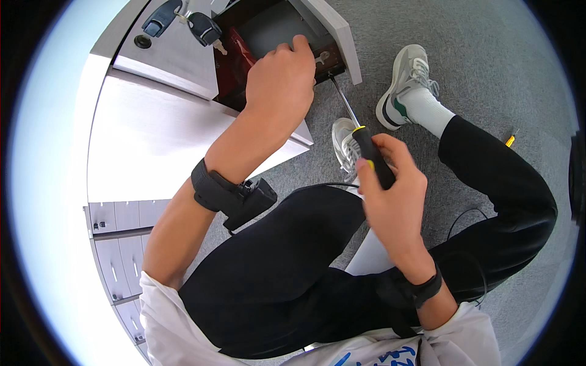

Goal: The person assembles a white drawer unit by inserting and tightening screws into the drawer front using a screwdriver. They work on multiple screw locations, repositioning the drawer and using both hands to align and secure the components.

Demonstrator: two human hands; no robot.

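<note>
White sleeve (162, 320) closest to the cam, then two black-headed keys (204, 29) by the cabinet (165, 64). Left grip (282, 79) is half curled at the near edge of the pulled-out drawer (337, 30), fingertips hidden so can't tell if it's got anything. Next a screwdriver (372, 155), tip at the drawer's bottom right corner, right grip (400, 192) wrapped round its handle, small yellow tool (510, 141) on the floor (482, 85) further right
</note>
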